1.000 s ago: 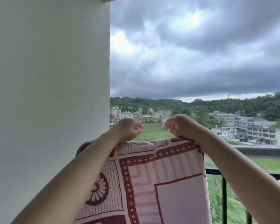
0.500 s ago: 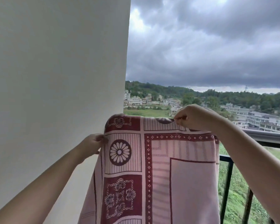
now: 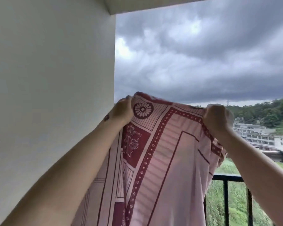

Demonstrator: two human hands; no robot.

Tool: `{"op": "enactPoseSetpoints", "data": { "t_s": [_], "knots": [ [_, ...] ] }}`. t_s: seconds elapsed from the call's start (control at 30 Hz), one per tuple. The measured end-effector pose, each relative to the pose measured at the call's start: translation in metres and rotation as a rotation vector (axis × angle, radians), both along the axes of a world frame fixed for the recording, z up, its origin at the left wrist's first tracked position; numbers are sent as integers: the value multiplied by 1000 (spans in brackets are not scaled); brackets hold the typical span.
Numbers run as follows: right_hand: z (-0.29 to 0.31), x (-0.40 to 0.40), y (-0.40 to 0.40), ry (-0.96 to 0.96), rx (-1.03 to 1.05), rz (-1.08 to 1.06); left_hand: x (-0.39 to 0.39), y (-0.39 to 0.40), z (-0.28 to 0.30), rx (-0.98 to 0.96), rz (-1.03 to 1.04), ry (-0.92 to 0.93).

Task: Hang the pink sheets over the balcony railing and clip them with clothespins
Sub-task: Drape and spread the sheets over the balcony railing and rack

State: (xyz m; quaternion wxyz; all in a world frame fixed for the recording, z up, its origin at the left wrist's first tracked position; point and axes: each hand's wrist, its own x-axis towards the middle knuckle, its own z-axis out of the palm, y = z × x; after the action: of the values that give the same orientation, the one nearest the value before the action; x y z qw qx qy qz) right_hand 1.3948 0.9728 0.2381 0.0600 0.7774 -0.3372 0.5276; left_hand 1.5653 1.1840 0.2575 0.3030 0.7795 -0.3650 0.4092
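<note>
A plain white wall (image 3: 52, 95) stands left of the black metal balcony railing (image 3: 225, 176), and the pink cotton sheet with dark-red patterned borders (image 3: 162, 160) hides the railing's left part. Half a second ago the sheet's top edge sat lower; now both hands are raised and farther apart. The left hand (image 3: 121, 111) and right hand (image 3: 216, 118) each grip a top corner, so the top edge runs level above the railing and the length hangs downward.

Matt printed cloth sheet (image 3: 162, 160) (thin); smooth painted wall (image 3: 47, 95).
</note>
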Motion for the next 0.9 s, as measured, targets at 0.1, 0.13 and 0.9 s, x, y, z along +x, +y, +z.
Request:
{"op": "enactPoseSetpoints", "data": {
  "t_s": [0.1, 0.13, 0.9],
  "knots": [
    [1, 3, -13, 94, 147, 3, 14, -36, -15, 471, -96, 333],
    [-5, 6, -16, 201, 210, 70, 17, -38, -25, 701, -74, 468],
    [-213, -89, 35, 243, 919, 584, -73, -3, -130, 238, 4, -176]
  ]
}}
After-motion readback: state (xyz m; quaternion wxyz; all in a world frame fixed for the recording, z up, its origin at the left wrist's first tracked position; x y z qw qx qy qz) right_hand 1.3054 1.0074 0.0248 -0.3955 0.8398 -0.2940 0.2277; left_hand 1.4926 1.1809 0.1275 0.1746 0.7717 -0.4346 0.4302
